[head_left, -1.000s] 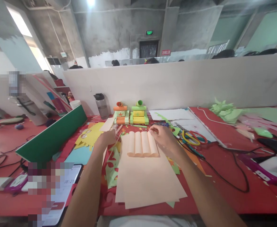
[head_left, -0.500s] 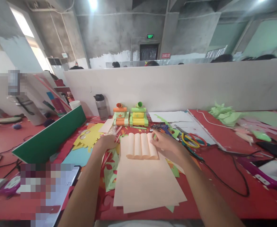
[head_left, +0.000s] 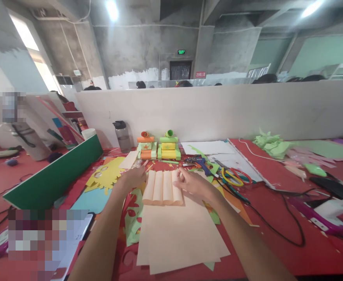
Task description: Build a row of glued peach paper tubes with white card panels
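Observation:
A row of several peach paper rolls (head_left: 163,189) lies side by side on the far part of a small stack of flat peach paper sheets (head_left: 180,238). My right hand (head_left: 193,182) grips the rightmost roll near its far end, thumb and fingers bent around it. At the row's far left corner, my left hand (head_left: 134,177) is closed with its fingertips against the outer roll; its palm side is hidden. Green paper scraps with cut-out shapes (head_left: 132,222) lie left of the sheets.
Two layered paper models, one orange (head_left: 146,146) and one green (head_left: 169,146), stand behind my hands. Scissors (head_left: 232,177), a blue-handled tool (head_left: 203,166) and a black cable (head_left: 297,234) are at right. A bottle (head_left: 122,136) and green board (head_left: 54,171) stand left.
The row of rolls has shifted left over the sheets, closing the gap to my left hand. My right hand has moved left with it. The camera view has also shifted slightly.

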`<state>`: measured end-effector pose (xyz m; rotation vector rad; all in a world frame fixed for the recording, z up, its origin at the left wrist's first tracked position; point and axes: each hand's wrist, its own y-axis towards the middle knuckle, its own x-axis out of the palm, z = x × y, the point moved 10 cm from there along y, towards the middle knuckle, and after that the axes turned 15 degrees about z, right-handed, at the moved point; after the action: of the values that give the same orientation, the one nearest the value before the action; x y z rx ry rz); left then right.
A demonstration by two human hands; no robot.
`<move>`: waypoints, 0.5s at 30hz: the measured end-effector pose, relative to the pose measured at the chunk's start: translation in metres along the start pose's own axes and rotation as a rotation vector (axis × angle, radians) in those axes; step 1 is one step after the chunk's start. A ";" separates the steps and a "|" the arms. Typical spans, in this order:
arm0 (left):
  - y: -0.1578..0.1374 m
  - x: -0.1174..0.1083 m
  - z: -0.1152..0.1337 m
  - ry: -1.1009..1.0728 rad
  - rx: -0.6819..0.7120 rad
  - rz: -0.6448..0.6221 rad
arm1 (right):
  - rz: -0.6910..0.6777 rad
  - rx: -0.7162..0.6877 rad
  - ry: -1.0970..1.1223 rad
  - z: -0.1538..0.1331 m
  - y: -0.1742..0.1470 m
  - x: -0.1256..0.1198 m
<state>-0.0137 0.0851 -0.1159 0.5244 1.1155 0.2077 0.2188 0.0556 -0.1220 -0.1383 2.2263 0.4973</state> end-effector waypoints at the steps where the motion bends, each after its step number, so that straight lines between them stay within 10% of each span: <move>1: 0.000 0.000 0.004 0.016 0.008 -0.012 | 0.009 0.003 -0.020 0.000 0.000 0.000; 15: 0.002 -0.006 0.056 -0.041 0.281 0.004 | 0.315 -0.063 0.108 -0.007 0.017 -0.022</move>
<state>0.0342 0.0678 -0.0914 0.7775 1.1100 0.0425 0.2236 0.0674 -0.0957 0.1591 2.3509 0.7462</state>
